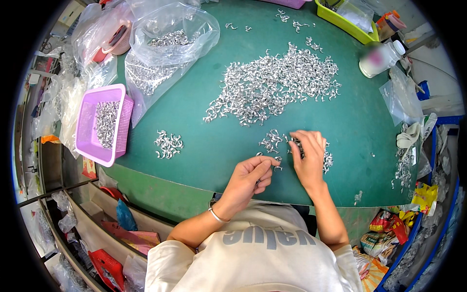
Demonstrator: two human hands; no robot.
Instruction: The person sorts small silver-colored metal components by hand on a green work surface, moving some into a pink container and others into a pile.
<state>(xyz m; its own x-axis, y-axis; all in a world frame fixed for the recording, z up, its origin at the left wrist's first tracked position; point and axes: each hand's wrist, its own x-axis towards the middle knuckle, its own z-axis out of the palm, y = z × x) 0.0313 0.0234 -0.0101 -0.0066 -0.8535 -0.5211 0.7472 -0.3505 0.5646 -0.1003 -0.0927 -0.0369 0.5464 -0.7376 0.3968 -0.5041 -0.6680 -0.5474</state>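
Observation:
A big heap of small silver metal parts (275, 85) lies spread on the green table (194, 107). Closer to me sits a smaller cluster of the same parts (272, 141). My right hand (309, 155) lies palm down on this cluster, fingers spread over the pieces. My left hand (250, 177) is beside it near the table's front edge, fingers curled, pinching one small silver part at the fingertips. A separate little pile of parts (168, 144) sits to the left.
A pink basket (99, 146) holding silver parts stands at the left edge. Clear plastic bags (168, 44) of parts lie behind it. At the back right are a yellow-green bin (340, 22) and a white bottle (382, 58). More bags and packets crowd the right side.

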